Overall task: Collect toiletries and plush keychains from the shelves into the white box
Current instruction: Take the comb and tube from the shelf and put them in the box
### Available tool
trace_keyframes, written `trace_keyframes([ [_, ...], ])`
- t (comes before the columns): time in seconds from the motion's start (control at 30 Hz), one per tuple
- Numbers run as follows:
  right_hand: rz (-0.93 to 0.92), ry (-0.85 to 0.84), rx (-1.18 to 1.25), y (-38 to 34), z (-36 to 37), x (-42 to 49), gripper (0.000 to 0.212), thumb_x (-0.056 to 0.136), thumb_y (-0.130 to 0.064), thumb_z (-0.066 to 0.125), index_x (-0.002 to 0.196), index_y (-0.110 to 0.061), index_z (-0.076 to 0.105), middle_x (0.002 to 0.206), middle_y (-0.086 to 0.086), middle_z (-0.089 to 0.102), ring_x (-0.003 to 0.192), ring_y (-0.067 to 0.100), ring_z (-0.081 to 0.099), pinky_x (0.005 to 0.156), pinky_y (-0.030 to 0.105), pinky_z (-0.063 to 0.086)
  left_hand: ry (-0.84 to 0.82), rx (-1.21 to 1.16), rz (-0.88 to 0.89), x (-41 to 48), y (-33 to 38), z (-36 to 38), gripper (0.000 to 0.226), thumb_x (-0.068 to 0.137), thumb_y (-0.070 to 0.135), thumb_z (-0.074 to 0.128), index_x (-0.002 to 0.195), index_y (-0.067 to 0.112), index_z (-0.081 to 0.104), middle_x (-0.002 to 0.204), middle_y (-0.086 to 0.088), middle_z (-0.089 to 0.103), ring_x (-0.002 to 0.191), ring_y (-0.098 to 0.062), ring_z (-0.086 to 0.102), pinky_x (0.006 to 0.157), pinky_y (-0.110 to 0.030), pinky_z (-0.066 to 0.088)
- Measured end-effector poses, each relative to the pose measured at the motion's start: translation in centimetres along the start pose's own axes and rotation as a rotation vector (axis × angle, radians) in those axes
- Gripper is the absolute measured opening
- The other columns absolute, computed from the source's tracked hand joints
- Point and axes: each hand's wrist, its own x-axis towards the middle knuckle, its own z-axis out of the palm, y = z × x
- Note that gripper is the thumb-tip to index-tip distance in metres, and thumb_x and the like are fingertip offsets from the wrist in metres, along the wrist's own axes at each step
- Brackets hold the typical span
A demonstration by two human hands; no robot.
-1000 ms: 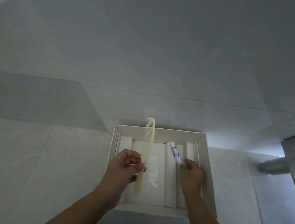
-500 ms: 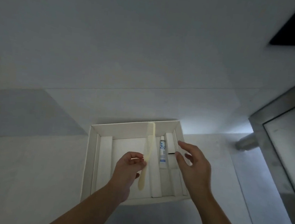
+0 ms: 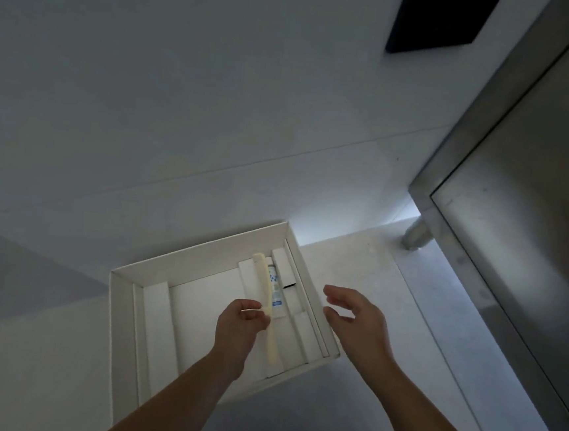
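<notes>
The white box [image 3: 115, 303] lies open on the pale floor, with cardboard dividers inside. My left hand [image 3: 240, 328] is over its middle, pinching a cream comb [image 3: 266, 292] that lies lengthwise above the right-hand dividers. A small white tube with blue print [image 3: 274, 292] rests in a narrow slot just right of the comb. My right hand [image 3: 358, 319] hovers beside the box's right wall, fingers spread, holding nothing.
A metal-framed cabinet or shelf unit [image 3: 503, 214] with a round foot [image 3: 415, 235] stands at the right. A dark panel [image 3: 434, 18] hangs on the white wall behind. Pale floor surrounds the box.
My right hand let go of the tube, which now lies in its slot, and drew back to the right, open. The comb came down lower over the box. The view swung right.
</notes>
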Motion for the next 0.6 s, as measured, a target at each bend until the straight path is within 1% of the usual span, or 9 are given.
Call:
trace_keyframes([
  [0.1, -0.003, -0.009, -0.008, 0.5, -0.1, 0.0, 0.031, 0.083, -0.004, 0.061, 0.111, -0.016, 0.061, 0.100, -0.010, 0.059, 0.086, -0.009, 0.053, 0.060, -0.005, 0.039, -0.023, 0.034, 0.001, 0.8, -0.6, 0.7, 0.020, 0.074, -0.008, 0.064, 0.084, 0.009, 0.058, 0.080, -0.008, 0.063, 0.071, -0.016, 0.054, 0.058, -0.025, 0.039],
  [0.23, 0.005, -0.039, -0.005, 0.8, -0.3, 0.0, 0.029, 0.083, -0.004, 0.060, 0.108, -0.018, 0.063, 0.098, -0.012, 0.062, 0.086, -0.010, 0.055, 0.063, -0.003, 0.040, -0.030, 0.084, -0.009, 1.7, -1.6, 1.7, 0.021, 0.075, -0.006, 0.065, 0.079, 0.013, 0.057, 0.086, -0.009, 0.064, 0.074, -0.019, 0.055, 0.057, -0.024, 0.041],
  [0.33, -0.012, -0.048, -0.020, 0.7, -0.3, 0.0, 0.028, 0.082, -0.005, 0.061, 0.108, -0.017, 0.064, 0.096, -0.015, 0.062, 0.084, -0.012, 0.055, 0.063, -0.005, 0.039, -0.030, 0.124, -0.025, 2.2, -2.3, 2.2, 0.018, 0.077, -0.004, 0.065, 0.085, 0.010, 0.058, 0.093, -0.011, 0.063, 0.081, -0.024, 0.056, 0.056, -0.025, 0.044],
  [0.4, -0.021, -0.051, -0.021, 0.7, -0.4, 0.0, 0.028, 0.082, -0.005, 0.061, 0.107, -0.017, 0.065, 0.096, -0.016, 0.061, 0.084, -0.012, 0.055, 0.063, -0.004, 0.040, -0.038, 0.160, -0.041, 2.2, -2.9, 2.4, 0.018, 0.077, -0.004, 0.064, 0.091, 0.006, 0.058, 0.097, -0.012, 0.063, 0.087, -0.027, 0.057, 0.059, -0.025, 0.045],
  [0.5, -0.020, -0.056, 0.001, 0.6, -0.5, 0.0, 0.028, 0.082, -0.003, 0.061, 0.107, -0.016, 0.065, 0.096, -0.015, 0.061, 0.084, -0.009, 0.056, 0.063, -0.002, 0.042, -0.071, 0.199, -0.058, 2.1, -3.3, 2.5, 0.018, 0.077, -0.003, 0.063, 0.093, 0.005, 0.058, 0.101, -0.015, 0.063, 0.098, -0.032, 0.057, 0.062, -0.025, 0.046],
  [0.6, -0.018, -0.049, 0.016, 0.6, -0.4, 0.0, 0.028, 0.082, -0.003, 0.061, 0.106, -0.017, 0.065, 0.095, -0.014, 0.062, 0.085, -0.009, 0.056, 0.063, -0.001, 0.043, -0.099, 0.212, -0.058, 2.0, -3.2, 2.2, 0.018, 0.077, -0.003, 0.063, 0.091, 0.008, 0.058, 0.104, -0.016, 0.063, 0.096, -0.030, 0.057, 0.061, -0.025, 0.045],
])
